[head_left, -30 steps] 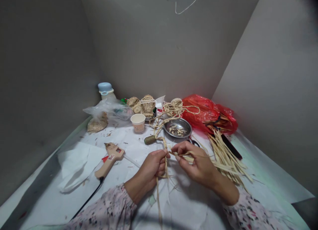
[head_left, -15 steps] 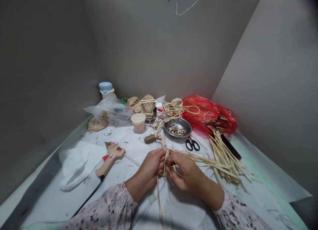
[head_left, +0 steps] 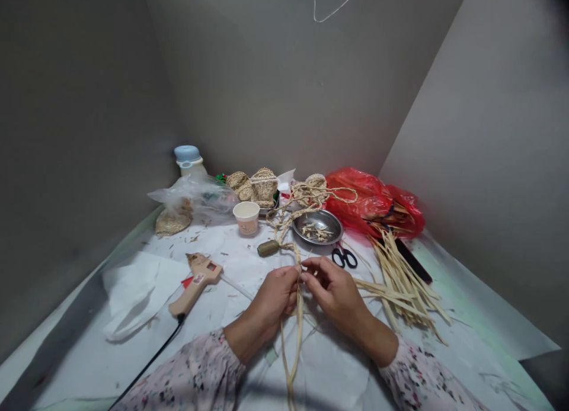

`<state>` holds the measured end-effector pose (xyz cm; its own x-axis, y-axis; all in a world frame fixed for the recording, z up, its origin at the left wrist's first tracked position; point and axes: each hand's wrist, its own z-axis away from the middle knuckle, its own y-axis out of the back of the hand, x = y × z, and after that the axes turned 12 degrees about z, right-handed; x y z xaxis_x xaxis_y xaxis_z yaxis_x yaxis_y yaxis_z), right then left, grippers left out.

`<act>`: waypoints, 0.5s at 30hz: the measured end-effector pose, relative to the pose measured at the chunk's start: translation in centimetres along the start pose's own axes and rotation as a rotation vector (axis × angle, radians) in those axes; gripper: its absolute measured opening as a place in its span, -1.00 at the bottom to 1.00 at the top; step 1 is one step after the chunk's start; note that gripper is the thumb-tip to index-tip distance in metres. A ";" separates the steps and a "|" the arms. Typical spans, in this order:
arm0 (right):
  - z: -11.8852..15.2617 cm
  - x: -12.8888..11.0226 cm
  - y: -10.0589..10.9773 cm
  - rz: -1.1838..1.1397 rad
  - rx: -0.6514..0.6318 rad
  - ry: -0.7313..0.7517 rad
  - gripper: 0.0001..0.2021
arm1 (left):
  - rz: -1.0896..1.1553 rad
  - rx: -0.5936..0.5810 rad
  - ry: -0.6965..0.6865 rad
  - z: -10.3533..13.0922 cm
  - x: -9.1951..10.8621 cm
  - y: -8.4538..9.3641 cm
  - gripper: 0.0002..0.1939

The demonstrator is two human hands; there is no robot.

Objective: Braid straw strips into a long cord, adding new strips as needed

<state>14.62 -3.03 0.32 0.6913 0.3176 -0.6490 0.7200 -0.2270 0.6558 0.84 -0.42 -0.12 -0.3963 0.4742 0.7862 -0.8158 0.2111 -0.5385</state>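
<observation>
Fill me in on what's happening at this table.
A person has both hands on a pale braided cord: the left hand and right hand meet at its lower end, fingers pinched together there. Loose strands hang below toward the person. The cord's upper part passes the small green-brown spool. A glue gun lies to the left, untouched; black-handled scissors and a spread of pale strips lie to the right.

And here stands the paper cup (head_left: 246,222), a clear plastic bag (head_left: 202,193) just left of it, the blue-lidded bottle (head_left: 187,154) behind and left, the glue gun (head_left: 198,285) lying front-left, a metal bowl (head_left: 336,225) to the cup's right, and a red plastic bag (head_left: 355,195) farther right!
</observation>
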 end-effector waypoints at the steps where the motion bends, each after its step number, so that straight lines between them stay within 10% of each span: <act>1: 0.0 0.0 -0.1 -0.016 -0.013 -0.021 -0.84 | -0.012 0.001 -0.006 0.0 -0.1 0.0 -0.69; 15: -0.3 1.2 -0.8 -0.196 -0.083 -0.257 -0.84 | -0.081 -0.041 -0.026 0.4 0.1 -0.2 -0.67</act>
<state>14.90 -2.17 -0.85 0.5403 0.1029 -0.8352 0.8408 -0.1049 0.5310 0.82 -0.76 0.23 -0.3411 0.4318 0.8350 -0.8276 0.2832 -0.4846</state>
